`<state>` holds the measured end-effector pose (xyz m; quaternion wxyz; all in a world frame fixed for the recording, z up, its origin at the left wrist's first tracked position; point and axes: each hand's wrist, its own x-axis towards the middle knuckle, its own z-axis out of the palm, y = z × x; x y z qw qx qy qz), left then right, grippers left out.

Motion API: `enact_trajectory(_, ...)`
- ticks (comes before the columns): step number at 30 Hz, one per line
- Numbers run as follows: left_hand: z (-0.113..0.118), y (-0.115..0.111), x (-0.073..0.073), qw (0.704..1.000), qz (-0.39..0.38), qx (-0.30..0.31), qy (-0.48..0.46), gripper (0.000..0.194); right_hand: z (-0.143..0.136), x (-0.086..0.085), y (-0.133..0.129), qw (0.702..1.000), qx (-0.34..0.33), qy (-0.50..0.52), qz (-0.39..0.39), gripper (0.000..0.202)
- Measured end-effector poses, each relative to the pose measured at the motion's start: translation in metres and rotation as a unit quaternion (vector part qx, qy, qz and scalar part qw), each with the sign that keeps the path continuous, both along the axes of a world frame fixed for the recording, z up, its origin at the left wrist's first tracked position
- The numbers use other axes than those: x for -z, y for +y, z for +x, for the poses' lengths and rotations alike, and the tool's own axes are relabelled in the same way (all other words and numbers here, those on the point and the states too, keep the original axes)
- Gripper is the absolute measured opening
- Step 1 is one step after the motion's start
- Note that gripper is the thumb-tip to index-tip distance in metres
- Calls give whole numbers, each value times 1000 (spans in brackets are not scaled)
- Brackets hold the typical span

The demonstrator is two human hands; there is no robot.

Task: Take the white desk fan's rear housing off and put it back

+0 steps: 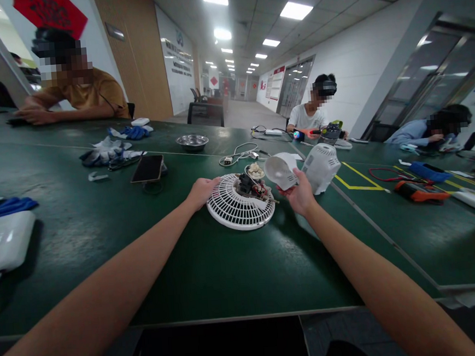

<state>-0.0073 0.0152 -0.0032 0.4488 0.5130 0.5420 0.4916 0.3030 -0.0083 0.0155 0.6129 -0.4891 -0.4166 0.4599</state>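
A round white fan grille lies on the green table in front of me. On top of it sit an exposed dark motor with wires and a cream-coloured part. My left hand grips the grille's left rim, its fingertips partly hidden. Held up just right of the motor, a hollow white plastic cover is in my right hand, between thumb and fingers. Behind that hand a larger white plastic housing with vent slots stands on the table.
A cable lies behind the grille, with a metal bowl farther back. To the left are a phone, gloves and a white device. An orange multimeter lies right. Several people sit around the table.
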Motion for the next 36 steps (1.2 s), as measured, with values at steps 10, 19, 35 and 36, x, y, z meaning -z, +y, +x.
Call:
enact_trajectory(10, -4, 2, 3, 990, 55, -12, 132, 39, -50, -7, -44, 945, -87, -259, 178, 81)
enact_trajectory(19, 1, -10, -11, 958, 235, 39, 162, 28, -42, -14, -44, 914, -114, -346, 180, 81)
enact_trajectory(35, 10, -26, -29, 861, 350, 194, 315, 47, -28, -11, -40, 887, -180, -350, 241, 87)
enact_trajectory(36, 10, -26, -30, 852, 354, 197, 331, 48, -27, -11, -40, 882, -181, -358, 248, 88)
